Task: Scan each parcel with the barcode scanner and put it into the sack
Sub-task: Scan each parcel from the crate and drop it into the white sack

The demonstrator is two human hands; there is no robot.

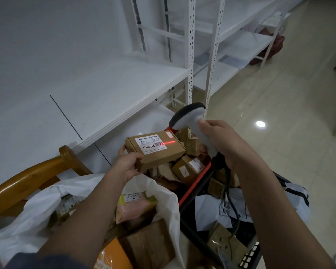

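My left hand (127,166) holds a brown box (155,148). My thumb lies on top near one corner and my fingers (121,151) curl under the far side, so the box is up in the air, a little tilted. It is above the pile of other parcels (188,167), not in the sack yet. The box has a white label (151,144) on top with a barcode. A thin red line of light (168,142) runs across the barcode and a bit past it onto the cardboard.

My right hand (220,143) is wrapped tight around the handle of the barcode scanner (190,118). The scanner is grey and white, and its round head points down at the box. The head is near the box but not touching it. A black cable (230,193) hangs down from the bottom of the handle.

The white sack (163,193) is open just under my left arm. I can see some parcels inside it, brown, pink and orange ones. The sack sits beside a wooden chair (37,177). More brown boxes lie in a bin with a red rim (194,186) under my right hand. White shelves (109,94) stand behind everything, and the floor (279,94) is shiny tile.
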